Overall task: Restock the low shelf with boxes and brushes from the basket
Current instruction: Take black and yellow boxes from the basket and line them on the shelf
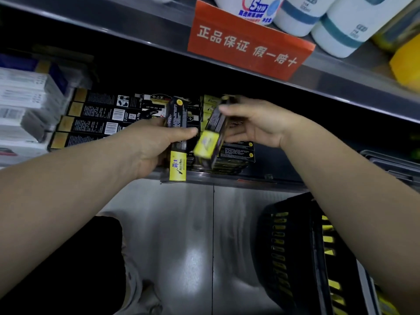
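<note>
Above the edge of the low shelf (227, 178), gripping one box (177, 119) in the left hand (152, 148), a tilted second box (205, 145) in the right hand (259, 123); next, probably laying both flat inside.

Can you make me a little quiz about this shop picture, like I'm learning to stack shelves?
1. True or false: the left hand holds an upright box, and the right hand holds a tilted box.
2. Where is the black basket? A) on the top shelf B) low down on the floor, by the right arm C) in the left hand
3. Fill in: the sign on the shelf edge above the hands is coloured ____.
Key: 1 true; 2 B; 3 red.
</note>
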`<act>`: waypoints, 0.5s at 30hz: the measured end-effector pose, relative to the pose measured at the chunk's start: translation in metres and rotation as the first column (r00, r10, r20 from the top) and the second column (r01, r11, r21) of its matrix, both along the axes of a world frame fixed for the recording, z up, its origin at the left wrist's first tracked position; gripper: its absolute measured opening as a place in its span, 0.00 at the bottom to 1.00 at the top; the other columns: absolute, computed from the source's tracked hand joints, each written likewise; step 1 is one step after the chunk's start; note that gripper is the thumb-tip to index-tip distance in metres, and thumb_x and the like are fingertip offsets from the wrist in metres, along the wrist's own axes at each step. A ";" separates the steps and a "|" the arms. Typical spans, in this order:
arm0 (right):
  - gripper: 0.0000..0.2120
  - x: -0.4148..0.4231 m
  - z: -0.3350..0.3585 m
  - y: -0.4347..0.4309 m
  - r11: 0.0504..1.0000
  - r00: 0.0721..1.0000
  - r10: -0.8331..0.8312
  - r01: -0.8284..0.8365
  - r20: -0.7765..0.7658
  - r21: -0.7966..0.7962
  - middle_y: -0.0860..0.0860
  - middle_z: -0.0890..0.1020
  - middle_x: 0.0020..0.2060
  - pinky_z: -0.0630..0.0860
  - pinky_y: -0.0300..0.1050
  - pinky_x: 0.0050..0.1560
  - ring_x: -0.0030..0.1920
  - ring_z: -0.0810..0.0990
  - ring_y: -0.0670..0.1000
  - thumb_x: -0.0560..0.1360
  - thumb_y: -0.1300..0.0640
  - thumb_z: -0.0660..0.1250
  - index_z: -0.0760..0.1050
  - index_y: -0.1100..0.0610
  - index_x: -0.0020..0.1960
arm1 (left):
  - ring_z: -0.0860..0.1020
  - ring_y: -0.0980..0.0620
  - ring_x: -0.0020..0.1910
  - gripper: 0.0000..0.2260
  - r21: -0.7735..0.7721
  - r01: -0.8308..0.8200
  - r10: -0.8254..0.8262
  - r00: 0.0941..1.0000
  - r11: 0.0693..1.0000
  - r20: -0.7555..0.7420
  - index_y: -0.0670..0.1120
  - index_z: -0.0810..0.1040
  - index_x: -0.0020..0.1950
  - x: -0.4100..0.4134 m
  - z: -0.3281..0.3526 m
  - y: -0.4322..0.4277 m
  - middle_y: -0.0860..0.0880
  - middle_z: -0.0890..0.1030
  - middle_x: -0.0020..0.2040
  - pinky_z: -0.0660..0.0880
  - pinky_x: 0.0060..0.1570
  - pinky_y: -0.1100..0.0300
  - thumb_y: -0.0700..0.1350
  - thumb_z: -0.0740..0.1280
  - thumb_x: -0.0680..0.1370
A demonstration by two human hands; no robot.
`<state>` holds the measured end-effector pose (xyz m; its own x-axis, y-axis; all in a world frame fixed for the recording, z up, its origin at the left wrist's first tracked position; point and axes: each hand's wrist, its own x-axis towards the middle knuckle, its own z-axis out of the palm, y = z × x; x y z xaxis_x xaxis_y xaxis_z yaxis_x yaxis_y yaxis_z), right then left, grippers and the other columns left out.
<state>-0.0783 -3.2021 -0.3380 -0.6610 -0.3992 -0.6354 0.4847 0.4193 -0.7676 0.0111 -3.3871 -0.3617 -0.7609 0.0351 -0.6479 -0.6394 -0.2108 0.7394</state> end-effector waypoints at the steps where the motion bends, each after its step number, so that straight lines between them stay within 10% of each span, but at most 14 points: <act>1: 0.14 -0.003 -0.001 0.007 0.994 0.993 -0.113 0.113 -0.011 0.007 0.53 0.80 0.52 0.80 0.40 0.43 0.45 0.82 0.52 0.75 0.54 0.66 0.72 0.54 0.60 | 0.79 0.47 0.52 0.12 -0.041 -0.030 0.030 0.999 0.999 0.012 0.47 0.78 0.52 0.000 -0.001 -0.002 0.47 0.83 0.49 0.76 0.52 0.49 0.41 0.73 0.70; 6: 0.09 -0.025 -0.016 0.034 0.866 0.858 -0.496 0.500 -0.132 -0.005 0.49 0.79 0.42 0.75 0.38 0.37 0.38 0.76 0.48 0.73 0.50 0.70 0.74 0.53 0.50 | 0.78 0.46 0.56 0.19 -0.124 -0.028 0.027 1.000 0.992 -0.013 0.46 0.77 0.60 -0.002 -0.005 -0.006 0.46 0.81 0.54 0.72 0.62 0.44 0.42 0.74 0.70; 15: 0.08 -0.077 -0.049 0.032 0.819 0.770 -0.450 0.558 -0.452 0.136 0.41 0.75 0.41 0.67 0.31 0.32 0.37 0.72 0.40 0.76 0.45 0.65 0.72 0.47 0.52 | 0.80 0.48 0.50 0.10 -0.124 0.005 -0.009 1.000 0.992 -0.027 0.50 0.78 0.48 -0.008 -0.004 -0.007 0.47 0.82 0.47 0.77 0.51 0.49 0.41 0.74 0.70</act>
<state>-0.1554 -3.1698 -0.3869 -0.9281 0.1976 -0.3155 0.3701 0.3996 -0.8387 0.0033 -3.3940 -0.3660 -0.7785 -0.0383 -0.6265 -0.6196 -0.1123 0.7768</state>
